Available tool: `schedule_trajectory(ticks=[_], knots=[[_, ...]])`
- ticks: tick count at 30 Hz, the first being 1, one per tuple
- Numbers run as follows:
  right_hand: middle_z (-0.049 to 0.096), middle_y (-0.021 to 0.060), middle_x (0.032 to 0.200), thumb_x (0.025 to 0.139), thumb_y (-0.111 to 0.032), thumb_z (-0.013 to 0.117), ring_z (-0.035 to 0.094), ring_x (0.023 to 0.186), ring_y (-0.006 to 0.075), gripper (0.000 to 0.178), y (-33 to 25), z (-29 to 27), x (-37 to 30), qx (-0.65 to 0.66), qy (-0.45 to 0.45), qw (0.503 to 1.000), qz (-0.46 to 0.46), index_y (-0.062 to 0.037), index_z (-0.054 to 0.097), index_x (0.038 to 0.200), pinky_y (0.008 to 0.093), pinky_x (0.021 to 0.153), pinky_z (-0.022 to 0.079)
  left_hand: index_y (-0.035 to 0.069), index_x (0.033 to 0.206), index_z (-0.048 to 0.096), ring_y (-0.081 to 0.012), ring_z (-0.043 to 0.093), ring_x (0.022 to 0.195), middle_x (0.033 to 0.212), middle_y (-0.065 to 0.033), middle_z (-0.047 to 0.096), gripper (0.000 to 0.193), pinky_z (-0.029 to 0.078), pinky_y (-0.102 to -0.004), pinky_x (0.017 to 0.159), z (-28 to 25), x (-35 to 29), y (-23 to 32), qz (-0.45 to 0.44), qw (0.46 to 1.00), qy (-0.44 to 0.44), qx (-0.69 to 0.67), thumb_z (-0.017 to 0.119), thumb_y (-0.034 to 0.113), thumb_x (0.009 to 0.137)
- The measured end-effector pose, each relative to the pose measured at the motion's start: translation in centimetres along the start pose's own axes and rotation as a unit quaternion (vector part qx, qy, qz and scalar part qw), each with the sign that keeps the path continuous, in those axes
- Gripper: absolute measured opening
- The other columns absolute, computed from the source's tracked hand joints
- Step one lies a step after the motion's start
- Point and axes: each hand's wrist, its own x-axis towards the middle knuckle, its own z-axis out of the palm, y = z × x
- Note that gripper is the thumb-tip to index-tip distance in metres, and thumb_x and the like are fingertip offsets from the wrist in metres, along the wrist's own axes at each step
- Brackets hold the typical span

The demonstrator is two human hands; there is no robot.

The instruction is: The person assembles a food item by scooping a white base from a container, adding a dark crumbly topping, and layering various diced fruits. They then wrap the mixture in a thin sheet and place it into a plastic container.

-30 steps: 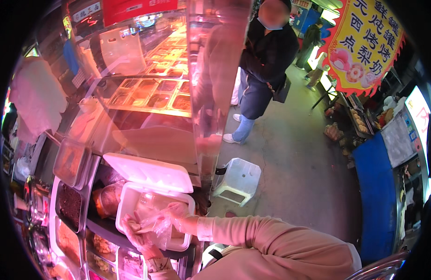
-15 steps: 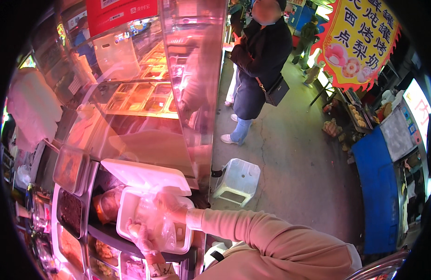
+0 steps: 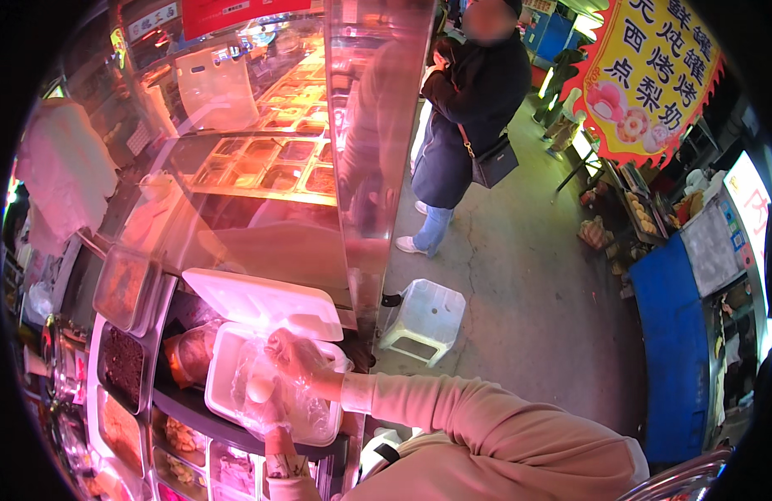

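Both my hands are over an open white box (image 3: 220, 392) with crumpled clear plastic film (image 3: 317, 411) inside. My left hand (image 3: 270, 407) comes in from below, film around it and fingers curled. A pale, rounded shape shows at its tip; whether it is an object or part of the hand I cannot tell. My right hand (image 3: 301, 361) reaches in from the right with closed fingers pinching film at the box's far side. The box's white lid (image 3: 265, 302) stands tilted back behind it.
Left of the box sit an orange-wrapped packet (image 3: 188, 361) and metal food trays (image 3: 125, 367). A glass-sided display case (image 3: 269, 225) rises beyond. A white plastic stool (image 3: 427, 317) stands on the floor at right. A person in a dark coat (image 3: 469, 117) stands further off.
My right hand has moved up and left, its fingers now more curled. My left hand has risen further into the box, and the film is spread differently between them. The view has shifted slightly.
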Motion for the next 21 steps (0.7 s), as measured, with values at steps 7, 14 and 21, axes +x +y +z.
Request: schedule_trajectory(ticks=[7,14,21], knots=[[0.067,0.0150,0.116,0.087,-0.008,0.076,0.068,0.105,0.0345,0.039,-7.0,-2.1,-4.8,0.106,0.082,0.922,-0.362,-0.0028,0.061,0.123,0.0450,0.088,0.055,0.004,0.124,0.062,-0.0177,0.066,0.100,0.113,-0.0063,0.068,0.043,0.056,-0.0308,0.082,-1.3,1.1,-3.7,0.170,0.979,-0.019,0.107,0.077,0.004,0.084],[0.062,0.0104,0.076,0.089,-0.019,0.077,0.063,0.065,0.0341,0.022,-3.8,-0.9,-9.1,0.019,-0.076,0.986,-0.146,-0.0054,0.060,0.087,0.0418,0.059,0.051,0.004,0.129,0.060,-0.0194,0.066,0.104,0.118,-0.0072,0.067,0.042,0.056,-0.0323,0.085,-1.2,1.7,-5.6,0.150,0.981,-0.087,-0.082,0.073,0.011,0.090],[0.065,0.0208,0.109,0.083,-0.043,0.083,0.064,0.100,0.0407,0.069,-1.2,0.6,-5.1,-0.030,-0.061,0.983,-0.169,0.0013,0.053,0.126,0.0468,0.088,0.051,0.003,0.138,0.055,-0.0223,0.064,0.113,0.128,-0.0089,0.064,0.044,0.054,-0.0356,0.093,-1.1,1.4,-6.2,0.129,0.944,-0.173,-0.250,0.065,0.021,0.099]])
